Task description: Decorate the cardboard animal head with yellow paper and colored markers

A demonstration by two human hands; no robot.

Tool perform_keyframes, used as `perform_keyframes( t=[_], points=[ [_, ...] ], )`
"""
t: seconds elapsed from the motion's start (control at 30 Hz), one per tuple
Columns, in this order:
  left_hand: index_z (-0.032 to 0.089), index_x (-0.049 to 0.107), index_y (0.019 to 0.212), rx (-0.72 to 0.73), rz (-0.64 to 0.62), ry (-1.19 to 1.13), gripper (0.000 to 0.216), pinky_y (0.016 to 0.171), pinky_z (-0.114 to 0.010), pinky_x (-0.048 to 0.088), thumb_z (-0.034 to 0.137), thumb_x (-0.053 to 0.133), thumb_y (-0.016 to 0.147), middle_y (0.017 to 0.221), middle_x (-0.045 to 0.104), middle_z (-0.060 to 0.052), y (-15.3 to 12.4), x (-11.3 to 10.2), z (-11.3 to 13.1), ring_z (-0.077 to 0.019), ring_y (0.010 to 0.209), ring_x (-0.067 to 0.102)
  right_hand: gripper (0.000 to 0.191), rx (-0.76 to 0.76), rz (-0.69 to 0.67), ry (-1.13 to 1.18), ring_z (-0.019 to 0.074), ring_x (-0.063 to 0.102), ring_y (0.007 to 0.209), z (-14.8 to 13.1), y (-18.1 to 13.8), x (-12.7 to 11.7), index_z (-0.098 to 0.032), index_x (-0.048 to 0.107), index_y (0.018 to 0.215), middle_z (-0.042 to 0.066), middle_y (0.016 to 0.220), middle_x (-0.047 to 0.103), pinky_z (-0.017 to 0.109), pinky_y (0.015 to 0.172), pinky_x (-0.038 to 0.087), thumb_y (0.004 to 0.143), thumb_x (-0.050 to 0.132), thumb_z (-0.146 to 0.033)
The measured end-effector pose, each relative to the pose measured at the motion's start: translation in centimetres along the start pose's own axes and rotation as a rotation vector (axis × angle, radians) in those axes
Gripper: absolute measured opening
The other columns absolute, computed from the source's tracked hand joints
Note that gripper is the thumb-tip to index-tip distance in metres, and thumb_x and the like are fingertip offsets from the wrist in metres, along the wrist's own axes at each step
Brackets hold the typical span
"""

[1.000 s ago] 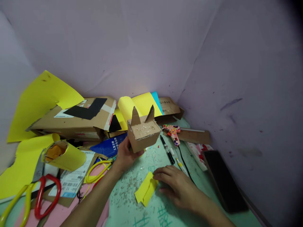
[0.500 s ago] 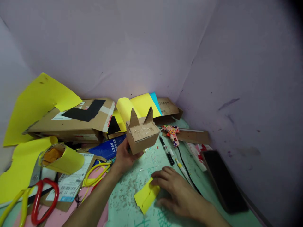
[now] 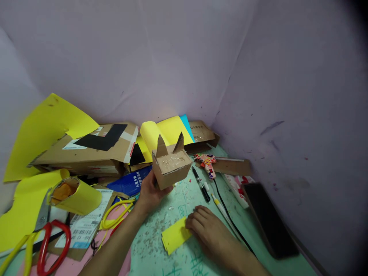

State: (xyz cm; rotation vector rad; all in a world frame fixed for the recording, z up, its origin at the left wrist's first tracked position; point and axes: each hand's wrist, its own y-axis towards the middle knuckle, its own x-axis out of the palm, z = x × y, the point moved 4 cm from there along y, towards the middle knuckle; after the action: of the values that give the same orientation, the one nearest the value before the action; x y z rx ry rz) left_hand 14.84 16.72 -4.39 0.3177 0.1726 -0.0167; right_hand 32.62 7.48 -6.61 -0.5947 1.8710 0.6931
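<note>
While left fingers (image 3: 165, 190) clamp cardboard box (image 3: 173, 174) | yellow paper (image 3: 174, 235) at right fingers (image 3: 196, 223), grip unclear

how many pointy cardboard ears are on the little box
2: the left ear and the right ear, both standing up at the far edge of the small cardboard box in the left hand.

Plain brown eared box (image 3: 171, 176), pale green tabletop (image 3: 148, 245)
In front of the box, solid yellow paper (image 3: 174, 235); to the box's right, a pink glue gun (image 3: 208, 164) with multicoloured patches and a black pen (image 3: 201, 184); to the box's left, a blue packet (image 3: 125, 185) with white lettering; behind it, a yellow sheet (image 3: 176, 129) and a bright blue sheet (image 3: 186, 127).
</note>
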Motion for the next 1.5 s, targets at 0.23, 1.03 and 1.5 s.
perform_keyframes(
  t=[0.23,1.03,1.5],
  points=[
    [0.015,0.056,0.108,-0.007,-0.008,0.0,0.049,0.082,-0.043,0.049,0.037,0.074,0.068,0.102,0.064,-0.007,-0.1,0.0,-0.5,-0.0231,0.093,0.061,0.022,0.066,0.139,0.31,0.0186,0.053,0.082,0.1,-0.5,-1.1,-0.02,0.05,0.09,0.005,0.085,0.06,0.033,0.076,0.044,0.081,0.043,-0.001],
    [0.015,0.056,0.109,0.045,-0.021,-0.017,0.042,0.082,-0.043,0.05,0.035,0.071,0.075,0.105,0.064,-0.007,-0.1,0.0,0.1,-0.0225,0.094,0.062,0.028,0.029,-0.23,0.034,0.0236,0.053,0.087,-1.3,1.0,-1.3,-0.014,0.061,0.103,0.011,0.092,0.06,0.036,0.077,0.045,0.077,0.05,-0.01],
    [0.017,0.054,0.115,0.047,-0.036,-0.07,0.047,0.083,-0.045,0.049,0.032,0.072,0.074,0.108,0.062,-0.006,-0.2,0.2,-0.7,-0.0237,0.097,0.06,0.015,0.539,0.178,1.078,0.0156,0.052,0.07,1.5,-0.1,-2.0,-0.019,0.065,0.076,0.001,0.071,0.058,0.027,0.066,0.038,0.08,0.056,-0.031]
  ],
)
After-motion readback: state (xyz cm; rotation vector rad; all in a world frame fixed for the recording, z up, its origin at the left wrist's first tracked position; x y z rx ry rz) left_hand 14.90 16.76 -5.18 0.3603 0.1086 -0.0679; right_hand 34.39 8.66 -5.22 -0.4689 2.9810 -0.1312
